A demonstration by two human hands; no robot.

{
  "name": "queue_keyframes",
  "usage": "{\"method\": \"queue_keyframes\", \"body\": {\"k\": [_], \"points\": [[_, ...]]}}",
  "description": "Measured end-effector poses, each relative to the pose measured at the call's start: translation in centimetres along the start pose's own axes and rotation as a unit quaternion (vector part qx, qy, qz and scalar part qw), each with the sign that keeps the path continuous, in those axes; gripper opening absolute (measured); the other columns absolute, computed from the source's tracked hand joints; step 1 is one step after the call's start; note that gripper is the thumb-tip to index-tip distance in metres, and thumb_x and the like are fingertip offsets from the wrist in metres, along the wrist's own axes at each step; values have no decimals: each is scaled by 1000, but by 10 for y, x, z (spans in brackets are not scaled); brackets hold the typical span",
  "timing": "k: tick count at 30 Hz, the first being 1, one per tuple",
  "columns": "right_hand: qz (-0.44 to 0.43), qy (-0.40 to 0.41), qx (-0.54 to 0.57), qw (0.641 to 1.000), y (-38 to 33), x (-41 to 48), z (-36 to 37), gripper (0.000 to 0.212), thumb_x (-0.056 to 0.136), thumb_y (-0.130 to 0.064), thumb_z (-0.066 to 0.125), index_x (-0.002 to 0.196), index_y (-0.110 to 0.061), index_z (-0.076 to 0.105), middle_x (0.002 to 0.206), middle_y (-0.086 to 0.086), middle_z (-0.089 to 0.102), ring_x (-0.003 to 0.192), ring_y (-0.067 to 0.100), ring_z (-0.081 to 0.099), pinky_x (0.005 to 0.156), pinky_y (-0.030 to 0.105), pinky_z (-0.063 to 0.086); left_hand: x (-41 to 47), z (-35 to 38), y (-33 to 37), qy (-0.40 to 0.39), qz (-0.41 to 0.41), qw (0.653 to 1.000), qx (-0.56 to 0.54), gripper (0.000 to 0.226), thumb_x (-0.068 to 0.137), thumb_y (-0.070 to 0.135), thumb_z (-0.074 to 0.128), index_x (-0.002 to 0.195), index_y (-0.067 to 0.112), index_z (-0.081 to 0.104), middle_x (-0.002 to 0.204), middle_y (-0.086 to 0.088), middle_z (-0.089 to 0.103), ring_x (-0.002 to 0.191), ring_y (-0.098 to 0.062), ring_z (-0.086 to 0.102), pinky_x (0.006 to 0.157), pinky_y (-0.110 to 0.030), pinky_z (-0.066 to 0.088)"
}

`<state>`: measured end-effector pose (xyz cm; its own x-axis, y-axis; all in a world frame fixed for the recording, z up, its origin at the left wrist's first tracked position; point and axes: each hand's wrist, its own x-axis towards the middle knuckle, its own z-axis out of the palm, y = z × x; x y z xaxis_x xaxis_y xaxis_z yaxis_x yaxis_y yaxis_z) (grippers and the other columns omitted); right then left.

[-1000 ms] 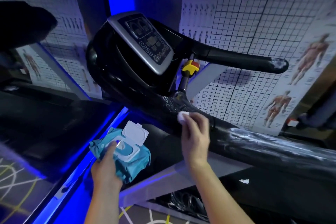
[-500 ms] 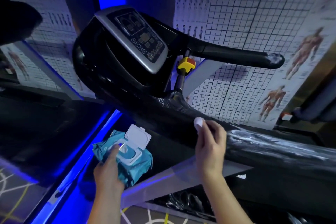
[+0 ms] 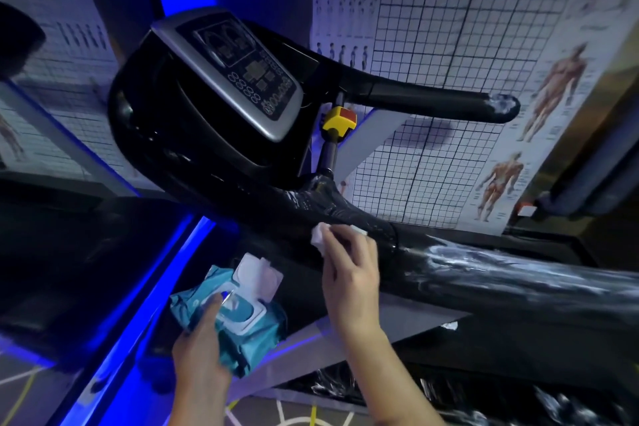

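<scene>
In the middle of the frame, just below the console [image 3: 235, 69], my right hand [image 3: 349, 273] presses a small bunched wipe [image 3: 318, 235] against the black side rail [image 3: 539, 290] of the treadmill, where the rail meets the post. I think the likeliest trouble is the wipe itself. It is wadded so small that only my fingertips have it, and a hard stroke could roll it out of my grip and drop it into the dark below. The crinkled film [image 3: 460, 258] wrapped round the rail to the right looks loose, so a wet wipe may snag or bunch it instead of sliding. The yellow stop key [image 3: 340, 121] sits just above my knuckles, and a careless upward sweep could knock it. Lower and to the left, the pack of wet wipes [image 3: 242, 332] has its lid [image 3: 257, 275] standing open. Held from one end only, it could tip or slide out of my grasp. My right arm reaches up from the lower right, wrist nearly straight, back of the hand toward me, fingers curled over the wipe and pinning it to the rail. My left hand [image 3: 200, 346] comes up from the bottom edge and grips the near end of the pack, thumb laid on top beside the opening.
</scene>
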<state>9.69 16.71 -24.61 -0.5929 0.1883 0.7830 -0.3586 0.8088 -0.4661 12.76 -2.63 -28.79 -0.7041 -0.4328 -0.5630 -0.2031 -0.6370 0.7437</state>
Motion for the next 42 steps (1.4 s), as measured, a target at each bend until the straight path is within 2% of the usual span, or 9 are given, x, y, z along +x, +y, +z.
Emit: {"method": "queue_keyframes", "body": {"k": [7,11,16,20,25,28,33,36,42], "points": [[73,64,-54,994,42,-11,-41,21,92,-2,63,109,-2,76,109,13,65,100,24,55,98,18,40,4,-3,-9,2,22,998,-62,47,88,27,86,131,14,71,116,-8,79,103,-28,77,88,-47,61],[102,66,-30,992,34,-1,-46,19,92,-3,63,107,-4,76,104,9,65,98,23,57,88,33,50,-1,-4,-11,16,42,996,-78,50,91,26,84,136,14,68,121,-7,77,105,-29,76,95,-52,59],[26,14,12,999,7,10,-28,21,95,-4,66,114,-8,76,109,6,65,103,20,54,94,19,42,-11,-8,-13,11,45,996,-70,47,92,24,83,136,14,68,120,-8,77,106,-30,75,99,-55,58],[20,4,-2,1000,13,10,-19,26,94,-3,68,118,-10,75,112,5,66,104,26,54,98,21,40,-19,-16,-8,-13,61,997,-52,50,90,26,84,137,16,67,120,-6,78,108,-29,76,92,-47,60],[42,1,4,999,7,7,-18,25,96,-4,65,119,-8,74,113,4,66,106,25,52,99,16,35,-38,-25,-3,-54,92,994,13,42,90,24,83,129,24,68,105,3,80,88,-17,79,74,-34,59],[41,-2,14,999,7,9,-19,24,96,-3,65,118,-8,74,112,3,66,106,23,52,99,15,35,-43,-29,10,-60,139,988,38,39,89,21,84,127,21,73,106,0,82,94,-21,80,77,-36,60],[39,-5,19,999,10,11,-22,22,94,-5,67,114,-7,76,108,2,68,103,24,56,97,13,39,-51,-18,50,-18,211,976,-42,25,94,21,79,118,19,74,101,6,82,90,-12,78,69,-33,64],[19,-33,15,999,15,13,-27,23,93,-5,69,114,-9,76,108,1,68,102,23,57,91,27,48,-59,0,77,-22,243,965,-92,27,97,20,75,123,17,70,98,8,80,78,-4,76,60,-24,61],[61,-17,-21,998,40,15,-49,19,88,-1,74,105,-8,76,101,1,68,93,24,55,85,30,47,-62,46,114,-38,313,941,-123,37,94,20,79,129,12,73,118,-1,80,103,-16,77,79,-34,65]]}}
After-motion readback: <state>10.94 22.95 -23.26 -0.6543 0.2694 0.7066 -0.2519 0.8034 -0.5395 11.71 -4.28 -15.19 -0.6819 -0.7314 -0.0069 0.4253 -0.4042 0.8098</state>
